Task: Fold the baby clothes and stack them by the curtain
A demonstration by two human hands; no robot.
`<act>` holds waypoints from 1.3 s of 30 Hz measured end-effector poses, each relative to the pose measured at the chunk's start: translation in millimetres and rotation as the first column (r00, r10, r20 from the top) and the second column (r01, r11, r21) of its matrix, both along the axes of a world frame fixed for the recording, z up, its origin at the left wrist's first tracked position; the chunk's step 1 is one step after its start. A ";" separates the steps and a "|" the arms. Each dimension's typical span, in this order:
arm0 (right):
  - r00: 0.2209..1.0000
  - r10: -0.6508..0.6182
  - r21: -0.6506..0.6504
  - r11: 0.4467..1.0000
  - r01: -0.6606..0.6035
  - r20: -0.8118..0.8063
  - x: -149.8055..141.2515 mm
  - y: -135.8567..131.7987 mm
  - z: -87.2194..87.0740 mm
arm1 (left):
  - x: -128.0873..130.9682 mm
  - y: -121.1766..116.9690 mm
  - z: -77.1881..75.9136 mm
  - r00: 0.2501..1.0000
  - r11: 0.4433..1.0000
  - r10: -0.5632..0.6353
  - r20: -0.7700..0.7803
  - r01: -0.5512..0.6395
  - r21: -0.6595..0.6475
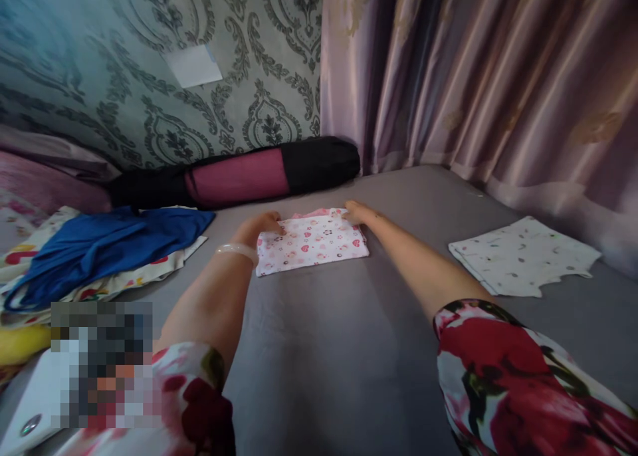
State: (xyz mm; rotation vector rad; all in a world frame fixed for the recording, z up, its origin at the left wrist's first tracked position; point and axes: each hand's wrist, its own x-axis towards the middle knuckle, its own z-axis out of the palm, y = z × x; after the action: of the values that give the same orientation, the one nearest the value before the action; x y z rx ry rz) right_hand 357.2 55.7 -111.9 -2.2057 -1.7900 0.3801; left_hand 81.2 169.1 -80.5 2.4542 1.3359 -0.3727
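Note:
In front of me lies a folded white garment (314, 243) printed with pink hearts and small figures, with a bit of pink fabric showing along its far edge. My left hand (260, 226), with a pale bangle at the wrist, is closed at the garment's far left corner. At the far right corner my right hand (353, 213) has its fingers closed on the cloth. The fingertips of both hands are partly hidden. A white folded garment with small dark prints (526, 256) rests to the right, apart from my right hand.
A grey sheet (319, 349) covers the bed. Blue clothing (124, 243) lies on patterned fabric at left. A black and maroon long bag (239, 177) runs along the wall. Curtains (473, 77) hang at right. A white device (44, 396) sits at lower left beside yellow cloth (24, 343).

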 end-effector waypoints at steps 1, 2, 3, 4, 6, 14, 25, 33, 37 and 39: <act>1.000 -0.005 -0.012 1.000 0.005 -0.001 -0.3 -4.4 4.7 | -1.7 -3.0 1.7 1.000 1.000 0.002 0.021 -0.002 0.006; 1.000 -0.009 -0.017 1.000 0.008 -0.003 -0.3 -8.5 10.4 | -3.8 -5.8 4.3 0.999 1.000 0.005 0.048 -0.005 0.007; 1.000 -0.007 -0.011 1.000 0.007 -0.006 -0.1 -12.2 16.7 | -6.5 -8.4 7.8 0.997 1.000 0.009 0.081 -0.010 0.004; 1.000 0.000 0.003 1.000 0.000 -0.008 0.4 -15.5 23.7 | -9.6 -10.9 12.5 0.993 1.000 0.012 0.118 -0.012 -0.003; 0.999 0.030 0.044 0.999 -0.029 -0.023 2.4 -21.2 39.0 | -17.6 -15.3 25.4 0.982 1.000 0.003 0.188 0.002 -0.025; 0.943 0.240 0.314 0.936 -0.161 -0.232 17.2 -54.1 104.5 | -54.4 -41.6 97.4 0.932 0.996 -0.083 0.352 0.065 0.063; 0.941 0.329 0.357 0.890 -0.283 -0.076 -16.0 -161.8 73.1 | -87.9 -153.2 41.5 0.945 0.867 -0.207 0.252 0.058 0.495; 0.869 0.488 0.322 0.812 -0.488 0.087 -31.6 -219.0 5.7 | -117.1 -219.1 -27.8 0.910 0.854 -0.324 0.261 0.162 0.494; 0.849 0.514 0.298 0.797 -0.525 0.122 -33.7 -230.9 -4.9 | -125.1 -225.6 -36.1 0.921 0.848 -0.330 0.208 0.192 0.495; 0.843 0.520 0.280 0.796 -0.536 0.136 -36.1 -235.9 -5.6 | -129.7 -226.1 -38.5 0.924 0.855 -0.332 0.189 0.210 0.473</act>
State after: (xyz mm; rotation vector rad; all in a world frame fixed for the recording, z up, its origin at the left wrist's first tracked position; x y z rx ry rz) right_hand 321.1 -180.1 -117.5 -1.4902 -2.3039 0.1305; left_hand -48.5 -57.0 -119.0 2.9521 1.0436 0.2322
